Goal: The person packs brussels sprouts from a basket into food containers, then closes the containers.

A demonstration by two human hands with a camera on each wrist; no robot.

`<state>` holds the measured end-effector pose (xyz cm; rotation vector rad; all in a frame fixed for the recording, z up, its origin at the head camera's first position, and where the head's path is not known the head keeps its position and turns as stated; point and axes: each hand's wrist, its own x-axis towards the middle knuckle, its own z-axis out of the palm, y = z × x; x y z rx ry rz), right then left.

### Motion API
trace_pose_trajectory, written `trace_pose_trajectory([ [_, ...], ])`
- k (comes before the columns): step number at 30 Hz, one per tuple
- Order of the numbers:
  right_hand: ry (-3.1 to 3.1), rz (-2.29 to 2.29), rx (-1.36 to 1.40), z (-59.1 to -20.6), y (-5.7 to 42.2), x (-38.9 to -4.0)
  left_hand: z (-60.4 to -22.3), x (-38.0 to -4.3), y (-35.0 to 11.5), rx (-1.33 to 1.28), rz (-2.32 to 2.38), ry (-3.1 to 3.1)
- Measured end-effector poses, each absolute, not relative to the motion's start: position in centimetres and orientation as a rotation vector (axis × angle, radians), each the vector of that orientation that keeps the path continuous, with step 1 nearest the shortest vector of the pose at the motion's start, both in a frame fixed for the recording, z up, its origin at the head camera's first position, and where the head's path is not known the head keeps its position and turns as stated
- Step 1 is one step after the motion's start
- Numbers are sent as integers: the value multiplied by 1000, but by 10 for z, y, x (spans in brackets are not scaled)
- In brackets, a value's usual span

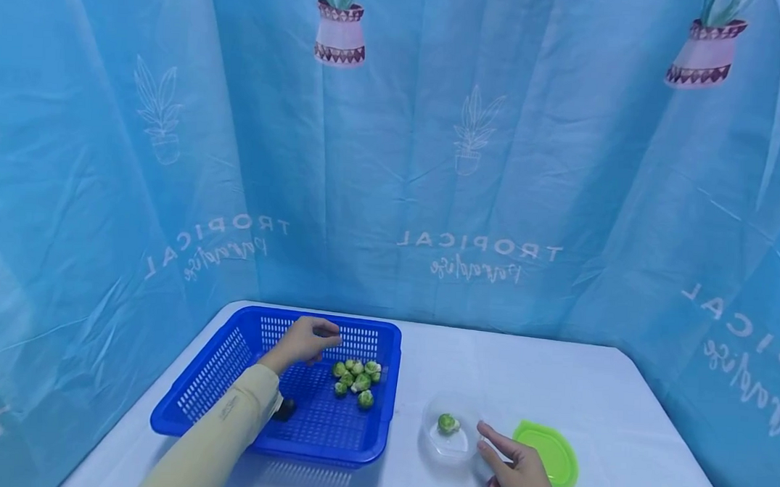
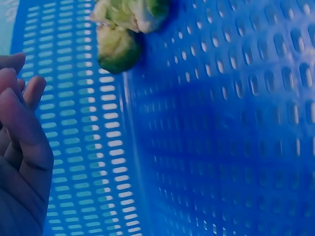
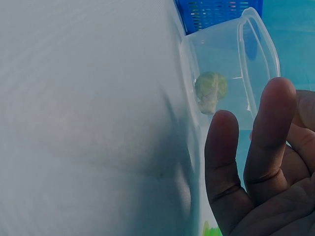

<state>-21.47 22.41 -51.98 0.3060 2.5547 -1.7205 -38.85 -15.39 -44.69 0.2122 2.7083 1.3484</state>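
Over the blue plastic basket (image 1: 381, 439) hangs my left hand (image 1: 309, 339), its fingers loosely bent. Nothing shows between those fingers in the left wrist view, where the hand (image 2: 22, 157) is partly cut off. Several green Brussels sprouts (image 1: 358, 380) lie in a cluster on the basket floor, right of this hand. A clear plastic container (image 3: 221, 49) stands on the table with one Brussels sprout (image 1: 447, 423) inside. My right hand (image 1: 516, 467) is at the container's right side, fingers fairly straight; whether the fingertips touch the wall I cannot tell.
A bright green lid (image 1: 553, 458) lies on the white-covered table (image 1: 489, 357), right of the container and partly behind my right hand. Blue printed curtains (image 1: 431, 202) surround the table at the back and sides. A small black object (image 1: 285, 410) shows beside my left wrist.
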Motion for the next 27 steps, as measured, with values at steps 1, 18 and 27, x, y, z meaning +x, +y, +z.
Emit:
trace_pose_trajectory([
  [1, 2557, -1717, 300, -520, 224, -215, -448, -390, -154, 213, 1348, 2697],
  [18, 2536, -1747, 224, -523, 227, -216, -484, -396, -165, 95, 1207, 2554],
  [27, 2538, -1755, 205, -525, 231, -216, -486, -398, -163, 138, 1198, 2519],
])
